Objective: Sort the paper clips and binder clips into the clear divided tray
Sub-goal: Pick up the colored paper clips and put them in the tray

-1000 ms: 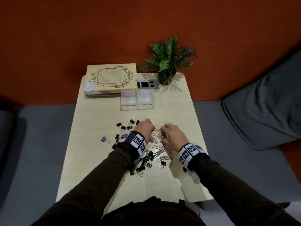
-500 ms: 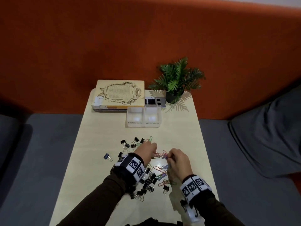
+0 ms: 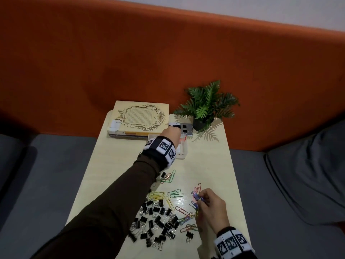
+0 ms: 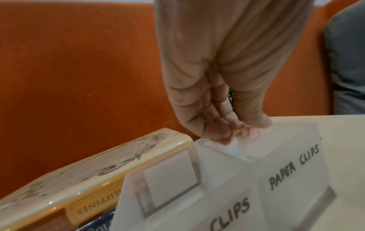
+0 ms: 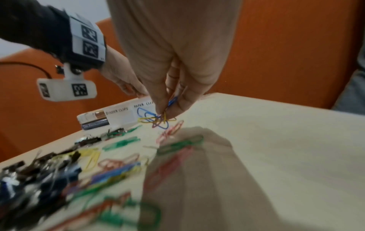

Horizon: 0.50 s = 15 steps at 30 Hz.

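Note:
The clear divided tray (image 3: 182, 153) stands at the table's far end, labelled for binder clips and paper clips (image 4: 292, 168). My left hand (image 4: 247, 129) hovers over the paper-clip compartment and pinches a red paper clip (image 3: 183, 140), blurred in the wrist view. My right hand (image 3: 200, 200) is low over the table near the front and pinches a bunch of coloured paper clips (image 5: 158, 119). Loose paper clips (image 3: 175, 193) lie scattered to its left. A pile of black binder clips (image 3: 158, 221) lies under my left forearm.
A thick book (image 3: 141, 116) lies just left of the tray, a small grey device (image 3: 185, 128) behind it. A potted fern (image 3: 205, 107) stands at the far right corner. Grey cushions and an orange backrest surround the table (image 3: 211, 165).
My left hand has left the pile and reached forward to the tray with a red clip. My right hand stayed at the pile and now holds several clips.

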Each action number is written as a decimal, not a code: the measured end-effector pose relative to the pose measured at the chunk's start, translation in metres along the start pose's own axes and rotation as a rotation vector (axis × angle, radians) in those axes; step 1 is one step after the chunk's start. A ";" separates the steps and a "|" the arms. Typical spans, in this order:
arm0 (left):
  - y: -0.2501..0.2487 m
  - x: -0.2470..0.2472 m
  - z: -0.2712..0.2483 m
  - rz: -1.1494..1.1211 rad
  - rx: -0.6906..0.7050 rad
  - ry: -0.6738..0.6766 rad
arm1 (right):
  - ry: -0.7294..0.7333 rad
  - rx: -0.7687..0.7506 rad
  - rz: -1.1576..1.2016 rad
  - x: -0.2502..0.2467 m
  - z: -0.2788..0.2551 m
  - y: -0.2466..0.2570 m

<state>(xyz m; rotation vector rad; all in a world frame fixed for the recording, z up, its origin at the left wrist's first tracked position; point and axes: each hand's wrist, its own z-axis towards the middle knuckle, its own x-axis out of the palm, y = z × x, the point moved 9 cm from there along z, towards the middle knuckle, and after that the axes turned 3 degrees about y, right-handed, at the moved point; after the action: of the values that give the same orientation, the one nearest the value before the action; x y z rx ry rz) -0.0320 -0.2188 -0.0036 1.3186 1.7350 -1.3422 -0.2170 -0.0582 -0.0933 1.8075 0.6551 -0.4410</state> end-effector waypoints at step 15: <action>0.085 0.013 -0.086 -0.265 -0.159 -0.200 | -0.061 -0.025 0.274 -0.012 0.135 0.117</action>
<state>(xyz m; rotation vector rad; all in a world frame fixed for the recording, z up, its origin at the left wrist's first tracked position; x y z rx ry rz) 0.0534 -0.1334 -0.0178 0.8592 1.8791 -1.3919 -0.1500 -0.2161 -0.0426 1.8200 0.3613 -0.3003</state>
